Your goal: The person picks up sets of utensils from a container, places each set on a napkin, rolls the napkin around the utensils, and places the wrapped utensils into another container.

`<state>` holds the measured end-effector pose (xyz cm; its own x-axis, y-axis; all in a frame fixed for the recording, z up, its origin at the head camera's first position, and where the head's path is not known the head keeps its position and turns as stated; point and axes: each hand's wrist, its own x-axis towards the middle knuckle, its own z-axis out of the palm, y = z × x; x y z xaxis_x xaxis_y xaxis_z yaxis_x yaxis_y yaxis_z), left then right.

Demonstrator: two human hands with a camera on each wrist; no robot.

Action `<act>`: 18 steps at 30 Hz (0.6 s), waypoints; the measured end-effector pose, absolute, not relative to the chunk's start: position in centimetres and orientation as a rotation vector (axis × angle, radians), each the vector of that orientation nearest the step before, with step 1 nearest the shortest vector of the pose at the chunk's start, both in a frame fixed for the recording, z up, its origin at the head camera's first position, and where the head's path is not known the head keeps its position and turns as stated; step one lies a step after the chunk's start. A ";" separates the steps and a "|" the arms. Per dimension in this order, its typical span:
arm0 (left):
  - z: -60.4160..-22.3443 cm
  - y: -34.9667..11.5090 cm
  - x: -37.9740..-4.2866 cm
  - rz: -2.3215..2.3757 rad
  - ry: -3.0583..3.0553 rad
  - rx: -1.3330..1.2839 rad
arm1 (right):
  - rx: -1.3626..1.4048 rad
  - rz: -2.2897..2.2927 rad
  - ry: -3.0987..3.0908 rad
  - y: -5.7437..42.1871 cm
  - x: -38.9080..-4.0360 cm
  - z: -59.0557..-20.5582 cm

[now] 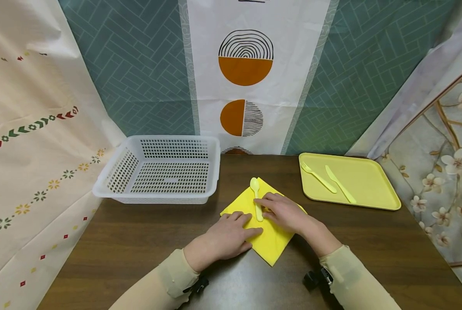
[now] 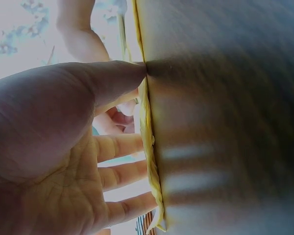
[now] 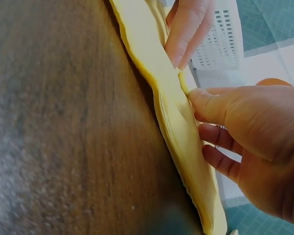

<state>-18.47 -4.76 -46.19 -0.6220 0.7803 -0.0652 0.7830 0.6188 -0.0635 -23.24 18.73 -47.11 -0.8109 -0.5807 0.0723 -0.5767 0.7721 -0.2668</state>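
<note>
In the head view, we are spreading the left hand [image 1: 231, 234] with straight fingers on a folded, bright-yellow, fabric-like napkin [image 1: 271, 245], while the right hand [image 1: 285, 211] is pinching the handle of a pale-yellow, plastic-looking spoon [image 1: 255, 186] lying on it. Open dark brown wooden table [image 1: 118, 241] is separating the napkin from a white perforated plastic basket [image 1: 153, 198] and a pale-yellow rectangular tray [image 1: 370, 176]. In the left wrist view, our fingertips are meeting the napkin; dragging them could be skewing it and shifting the spoon. In the right wrist view, the layered edge is running wavy; a loose pinch could be letting the spoon slip.
</note>
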 end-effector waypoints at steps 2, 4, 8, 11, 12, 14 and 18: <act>-46.2 -4.8 -18.5 -0.135 2.800 1.355 | -0.949 -0.440 2.949 18.7 -23.2 -47.2; -46.3 -4.8 -18.5 -0.135 2.803 1.359 | -0.936 -0.444 2.955 18.7 -23.3 -47.3; -46.3 -4.8 -18.5 -0.127 2.807 1.367 | -0.910 -0.435 2.969 18.5 -23.3 -47.5; -46.4 -4.8 -18.5 -0.124 2.809 1.370 | -0.901 -0.428 2.982 18.5 -23.3 -47.6; -46.4 -4.8 -18.5 -0.124 2.810 1.370 | -0.900 -0.430 2.985 18.5 -23.2 -47.6; -46.4 -4.8 -18.6 -0.125 2.810 1.370 | -0.906 -0.429 2.992 18.4 -23.2 -47.6; -46.4 -4.8 -18.5 -0.118 2.808 1.368 | -0.919 -0.426 2.999 18.4 -23.2 -47.5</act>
<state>-18.52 -4.83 -46.38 -0.6169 0.7856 -0.0473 0.7868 0.6141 -0.0612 -23.17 18.35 -47.54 -0.8311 -0.5470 0.1004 -0.5533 0.7952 -0.2480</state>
